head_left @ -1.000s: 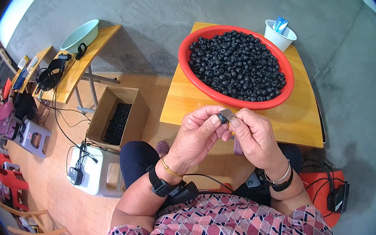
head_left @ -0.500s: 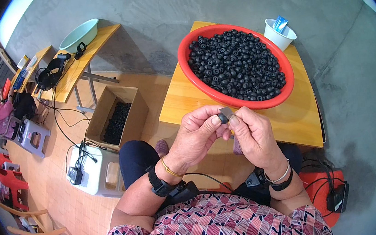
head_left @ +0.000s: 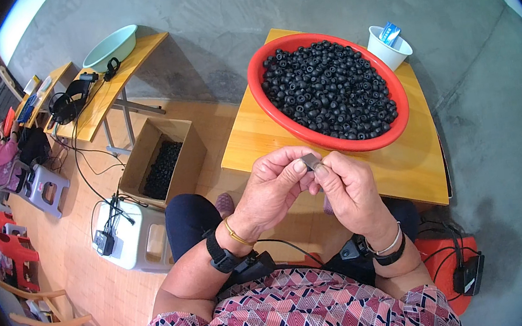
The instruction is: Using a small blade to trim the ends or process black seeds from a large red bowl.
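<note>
Both my hands meet just short of the red basin (head_left: pixel 257 86), with the fingers closed. My right hand (head_left: pixel 353 194) pinches a small flat grey metal blade (head_left: pixel 311 160) between thumb and forefinger. My left hand (head_left: pixel 270 184) grips a small black ring-like part between thumb and fingers. The blade lies against that part and mostly covers it, so its shape cannot be made out now. Many similar round black parts (head_left: pixel 330 91) with holes fill the basin, which rests tilted on a yellow wooden table (head_left: pixel 241 133).
A white tub (head_left: pixel 399 50) holding a blue-and-white packet stands behind the basin. To the left are a cardboard box (head_left: pixel 192 151) of black parts and a white stool (head_left: pixel 126 252) with cables. A red stool (head_left: pixel 437 271) stands right. Another person (head_left: pixel 2 154) sits far left.
The blade has shifted slightly left and turned over the black part, now covering most of it. My right hand has moved a little left with it; my left hand stays nearly still.
</note>
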`<control>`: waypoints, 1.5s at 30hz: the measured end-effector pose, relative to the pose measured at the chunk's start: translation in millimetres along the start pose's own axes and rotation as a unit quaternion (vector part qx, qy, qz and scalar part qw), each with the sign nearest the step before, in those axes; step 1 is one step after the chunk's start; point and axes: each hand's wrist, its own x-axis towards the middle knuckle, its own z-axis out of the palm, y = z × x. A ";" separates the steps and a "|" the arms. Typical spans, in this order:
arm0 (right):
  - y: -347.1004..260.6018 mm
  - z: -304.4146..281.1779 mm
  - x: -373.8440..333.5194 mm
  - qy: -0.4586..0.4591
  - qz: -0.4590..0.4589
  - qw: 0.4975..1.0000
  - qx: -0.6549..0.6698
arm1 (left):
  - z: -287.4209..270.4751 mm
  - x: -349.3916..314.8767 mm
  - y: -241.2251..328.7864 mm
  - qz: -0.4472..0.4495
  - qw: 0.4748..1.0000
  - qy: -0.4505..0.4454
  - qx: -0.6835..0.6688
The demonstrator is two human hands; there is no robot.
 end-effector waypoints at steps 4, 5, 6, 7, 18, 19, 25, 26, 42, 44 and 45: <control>-1.3 -0.4 -1.4 -0.002 0.007 1.000 -0.008 | 0.3 -0.4 1.0 0.002 1.000 -0.002 -0.007; -0.6 -1.4 -1.5 -0.010 -0.001 1.000 -0.011 | 0.2 -0.4 1.5 -0.002 1.000 -0.009 -0.014; 0.5 -1.4 -1.2 -0.018 -0.010 1.000 -0.013 | 0.4 -0.9 2.0 -0.001 1.000 -0.009 -0.013; 1.6 -0.6 -1.3 -0.018 -0.011 1.000 -0.012 | 1.2 -1.6 2.5 -0.002 1.000 -0.001 -0.028; 8.8 0.2 4.6 0.074 -0.206 0.971 -0.095 | 1.2 -2.2 1.5 -0.019 0.999 0.007 -0.044; 10.7 0.9 4.0 0.074 -0.205 0.971 -0.095 | 1.1 -1.8 -0.1 -0.014 0.999 0.005 -0.042; 15.5 5.2 1.6 0.098 -0.217 0.968 -0.086 | 1.4 -1.6 -3.8 -0.002 0.999 -0.004 -0.037; 15.9 5.2 2.2 0.107 -0.232 0.962 -0.092 | 4.0 -1.3 -4.3 -0.002 0.999 0.017 -0.037; 24.0 10.1 3.2 0.182 -0.315 0.917 -0.164 | 8.1 -0.1 -8.8 -0.009 0.995 0.020 -0.096; 25.3 10.7 2.6 0.177 -0.310 0.920 -0.163 | 6.9 -0.3 -9.4 -0.021 0.994 0.026 -0.103; 25.6 10.7 2.5 0.172 -0.305 0.923 -0.162 | 7.2 -0.4 -10.1 -0.021 0.994 0.026 -0.104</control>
